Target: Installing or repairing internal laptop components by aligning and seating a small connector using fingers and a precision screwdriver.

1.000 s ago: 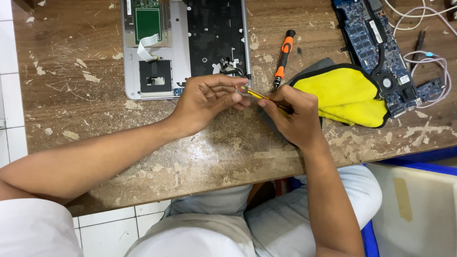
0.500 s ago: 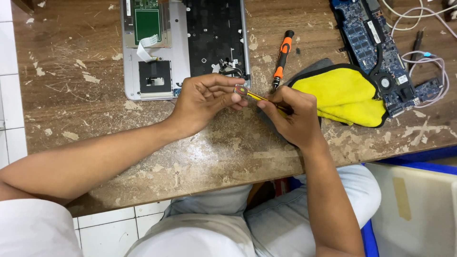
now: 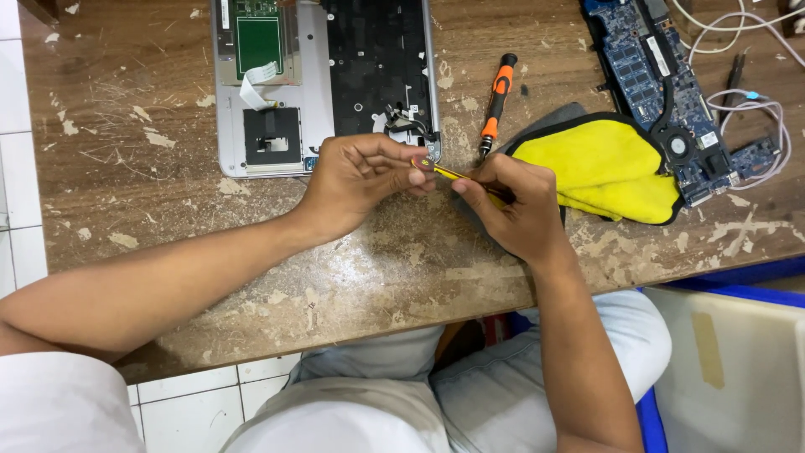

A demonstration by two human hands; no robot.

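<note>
The left hand (image 3: 360,176) and the right hand (image 3: 511,210) both pinch a thin yellow-handled tool (image 3: 453,174) just above the scarred wooden table (image 3: 377,268), near the corner of the opened silver laptop shell (image 3: 319,84). Fingers are closed on it. Steady, close grips suit such fine work; the orange-and-black screwdriver (image 3: 496,101) lies beside.

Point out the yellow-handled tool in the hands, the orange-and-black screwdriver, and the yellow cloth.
yellow-handled tool (image 3: 447,174), head view, on its yellow shaft between the hands.
orange-and-black screwdriver (image 3: 500,90), head view, on its orange grip.
yellow cloth (image 3: 605,164), head view, mid-fabric.
</note>
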